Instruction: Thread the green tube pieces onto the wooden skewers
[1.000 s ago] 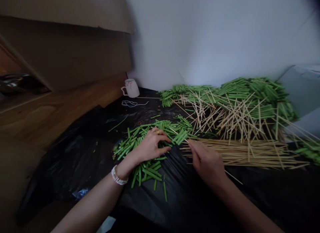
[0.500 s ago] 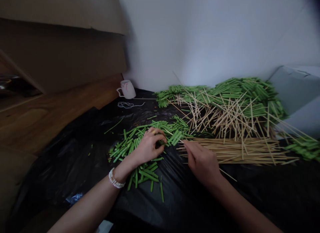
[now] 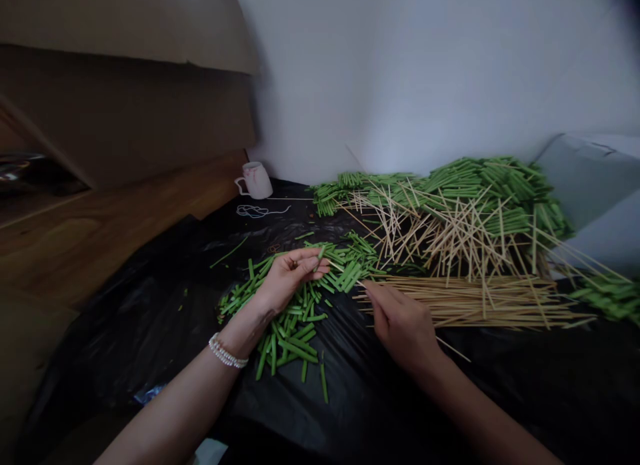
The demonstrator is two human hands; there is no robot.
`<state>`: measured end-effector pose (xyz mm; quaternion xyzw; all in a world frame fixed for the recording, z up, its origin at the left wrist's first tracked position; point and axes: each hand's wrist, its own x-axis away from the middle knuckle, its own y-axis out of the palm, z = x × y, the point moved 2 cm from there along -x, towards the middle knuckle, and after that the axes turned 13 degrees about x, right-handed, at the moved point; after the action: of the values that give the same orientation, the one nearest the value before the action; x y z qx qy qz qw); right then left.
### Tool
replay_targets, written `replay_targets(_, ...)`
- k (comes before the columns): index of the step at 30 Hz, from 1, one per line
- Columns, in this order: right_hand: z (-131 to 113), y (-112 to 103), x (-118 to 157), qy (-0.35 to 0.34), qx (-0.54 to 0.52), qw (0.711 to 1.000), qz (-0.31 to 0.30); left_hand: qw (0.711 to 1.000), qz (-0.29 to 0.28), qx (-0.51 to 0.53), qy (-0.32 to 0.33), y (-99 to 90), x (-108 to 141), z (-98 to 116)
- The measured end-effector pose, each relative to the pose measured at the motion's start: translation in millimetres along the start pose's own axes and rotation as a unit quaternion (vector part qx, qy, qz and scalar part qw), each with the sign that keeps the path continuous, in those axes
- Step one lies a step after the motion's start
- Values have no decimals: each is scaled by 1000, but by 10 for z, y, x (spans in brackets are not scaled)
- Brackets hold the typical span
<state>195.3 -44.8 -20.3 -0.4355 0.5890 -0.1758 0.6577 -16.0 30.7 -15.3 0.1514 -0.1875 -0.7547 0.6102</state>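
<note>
My left hand (image 3: 295,272), with a beaded bracelet (image 3: 226,350) on its wrist, pinches a short green stem piece (image 3: 321,254) above a loose pile of cut green stems (image 3: 295,345). Closed around a thin wooden stick (image 3: 454,349) is my right hand (image 3: 403,322); the stick's tip points left to the green piece. Beside the right hand lies a bundle of bare sticks (image 3: 500,304). Behind it, sticks carrying rows of green pieces (image 3: 465,178) are heaped against the wall.
A white mug (image 3: 257,181) and a tangled white string (image 3: 254,212) are at the back left. Black plastic sheeting (image 3: 165,278) covers the surface. Cardboard (image 3: 125,118) rises at the left, and a pale box (image 3: 590,178) stands at the right.
My left hand has turned and lifted from the pile, and a green piece now shows between its fingers. My right hand has barely moved.
</note>
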Motion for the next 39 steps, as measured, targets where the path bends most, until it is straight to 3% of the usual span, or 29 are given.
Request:
replay_targets(18,-16,46,22,-9,8,1000,-29,999,-25,-16,-15,15,26,-6)
replay_targets(39,-30,38,18,-18,4,1000,-20,1000,-21,-6,-14,29,35,-11)
